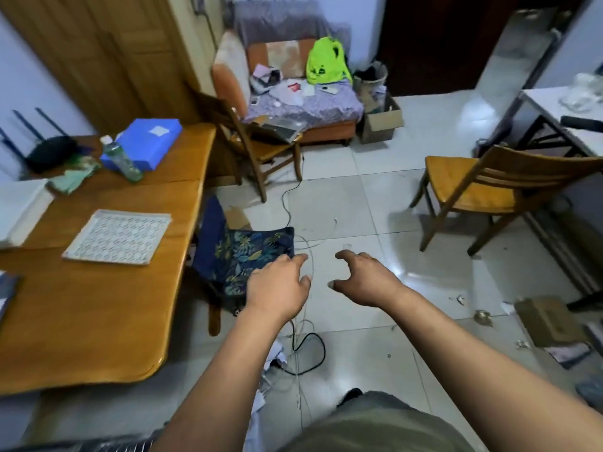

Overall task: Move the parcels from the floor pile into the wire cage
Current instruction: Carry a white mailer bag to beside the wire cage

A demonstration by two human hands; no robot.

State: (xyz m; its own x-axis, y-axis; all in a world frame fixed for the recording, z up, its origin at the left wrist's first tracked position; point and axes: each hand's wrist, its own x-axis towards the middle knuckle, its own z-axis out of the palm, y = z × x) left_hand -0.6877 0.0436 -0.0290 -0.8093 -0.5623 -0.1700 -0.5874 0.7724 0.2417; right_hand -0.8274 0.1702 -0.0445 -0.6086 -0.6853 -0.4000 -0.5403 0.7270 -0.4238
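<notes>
Far left: wooden desk (98,321) carries a black router (49,151) with its antennas up, a blue box (143,143), a clear bottle (122,161) leaning against the box, and a white patterned tray (117,236) lying flat nearer the camera. Bottom left edge: dark ribbed strip (107,446), too blurred to identify. Just beside the desk's right edge, a seat draped in dark leaf-print cloth (251,256). Behind it, a wooden chair (261,151), then a cluttered sofa (303,102) with a bright green bag (326,62) on it. Left hand (280,285) is stretched forward above the cloth's near edge, fingers loosely spread, holding nothing. Under the left forearm on the floor: pale packets (270,360), partly hidden, next to tangled cables (306,347); cannot tell whether these are the parcels. Right hand (365,278) is stretched out beside the left over bare floor tile, apart from it, fingers half-curled and wide, holding nothing. Right of centre: second wooden chair (489,190) standing on the tiles. Lower right, on the floor: flat cardboard parcel (548,321) among scraps, well apart from both hands. Far right: white desk (561,115), contents blurred.
</notes>
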